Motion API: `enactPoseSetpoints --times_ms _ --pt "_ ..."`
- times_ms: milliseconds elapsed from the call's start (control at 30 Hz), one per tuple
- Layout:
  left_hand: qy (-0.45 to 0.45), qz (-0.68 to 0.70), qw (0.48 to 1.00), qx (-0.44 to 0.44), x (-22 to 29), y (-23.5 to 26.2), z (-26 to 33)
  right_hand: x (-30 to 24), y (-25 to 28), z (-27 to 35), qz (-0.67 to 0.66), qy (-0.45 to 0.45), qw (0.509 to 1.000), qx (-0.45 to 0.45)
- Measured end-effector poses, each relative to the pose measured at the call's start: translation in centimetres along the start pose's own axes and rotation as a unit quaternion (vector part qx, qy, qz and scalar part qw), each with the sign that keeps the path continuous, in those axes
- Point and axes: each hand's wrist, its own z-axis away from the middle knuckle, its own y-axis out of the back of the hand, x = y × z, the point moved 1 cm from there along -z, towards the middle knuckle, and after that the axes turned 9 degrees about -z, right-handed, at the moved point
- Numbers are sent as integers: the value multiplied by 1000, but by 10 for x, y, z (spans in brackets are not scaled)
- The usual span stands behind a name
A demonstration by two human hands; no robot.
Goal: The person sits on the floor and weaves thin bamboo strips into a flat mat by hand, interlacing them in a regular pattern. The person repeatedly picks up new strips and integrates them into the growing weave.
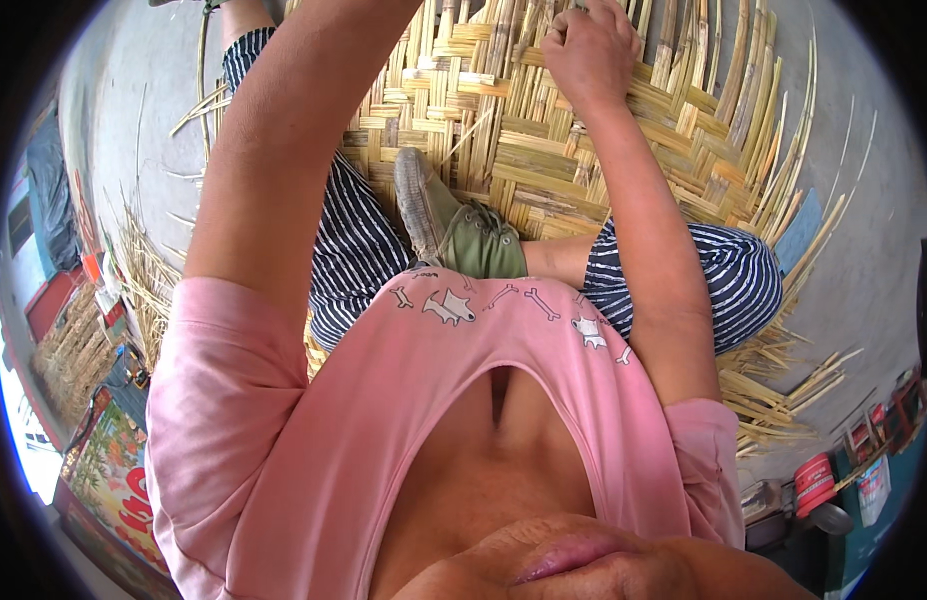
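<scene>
A mat of woven flat cane strips (544,165) spreads under and in front of me, its loose strip ends fanning out at the far and right sides. My right hand (596,50) rests on the weave near the top edge, fingers curled in. Whatever those fingers grip, if anything, I cannot make out. Upright strips (674,45) stand out just right of that hand. My left arm (304,120) reaches forward past the top edge, so the left hand is out of view. A green canvas shoe (481,243) of mine presses on the mat between the arms.
Cut strips (784,400) lie on the grey floor (854,300) at the right, near a blue flat piece (800,228). More loose strips (139,270) are heaped at the left. A red bucket (814,485) stands at the lower right among other household things.
</scene>
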Motion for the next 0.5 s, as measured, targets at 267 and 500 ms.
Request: enactPoseSetpoints --times_ms 267,500 --pt "-44 -769 627 -119 -25 -29 101 14 -12 -7 -57 -29 997 34" --pt "-159 -820 543 -89 -39 -27 98 16 29 -24 -319 -186 929 -9"
